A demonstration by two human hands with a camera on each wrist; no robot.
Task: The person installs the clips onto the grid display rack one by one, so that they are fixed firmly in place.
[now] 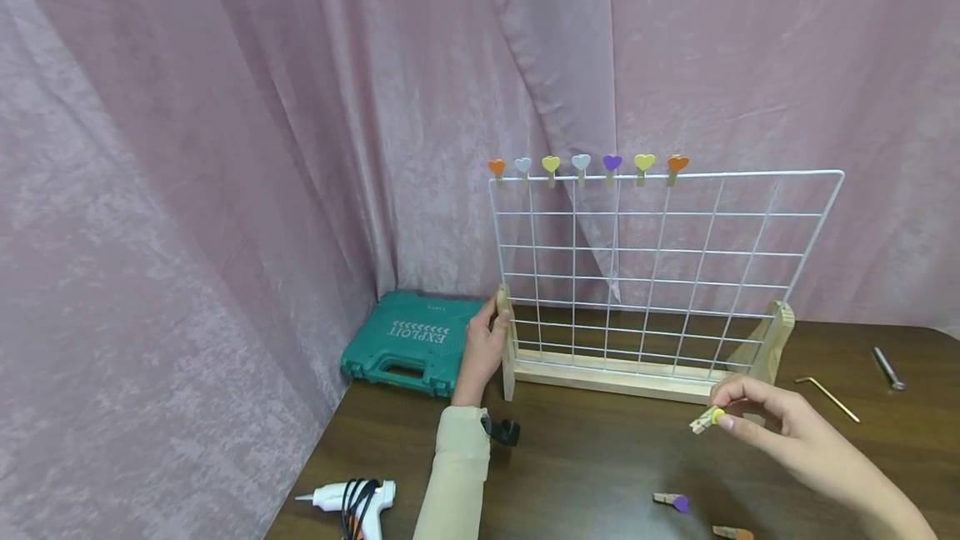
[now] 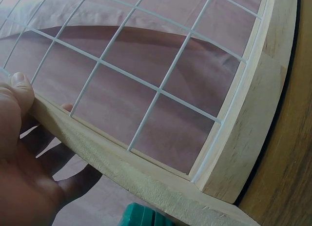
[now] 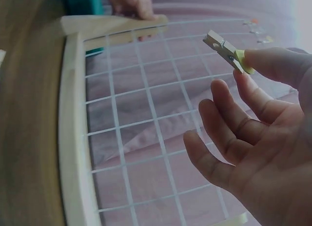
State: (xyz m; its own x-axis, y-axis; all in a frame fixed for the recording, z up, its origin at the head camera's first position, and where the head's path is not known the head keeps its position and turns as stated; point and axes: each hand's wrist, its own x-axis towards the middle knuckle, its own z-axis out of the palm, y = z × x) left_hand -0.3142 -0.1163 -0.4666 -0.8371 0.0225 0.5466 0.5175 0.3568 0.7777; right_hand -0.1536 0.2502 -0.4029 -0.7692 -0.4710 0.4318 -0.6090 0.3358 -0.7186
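Note:
A white wire grid [image 1: 651,278] stands in a wooden base [image 1: 615,377]. Along the left part of its top wire sits a row of clothespins with hearts in orange, white, yellow and purple, such as the purple-heart clothespin [image 1: 612,163]. My left hand [image 1: 486,347] grips the upright at the base's left end, thumb on the near side and fingers behind, as the left wrist view shows. In front of the base's right end, my right hand [image 1: 780,427] pinches a wooden clothespin [image 3: 223,49] with a yellow heart between thumb and index finger; its other fingers are spread.
Two more clothespins, one with a purple heart [image 1: 680,504] and one orange [image 1: 733,533], lie at the table's front. A green case [image 1: 420,336] is at left, with a white glue gun [image 1: 352,497] nearer. At right lie a hex key [image 1: 828,399] and a metal rod [image 1: 889,369].

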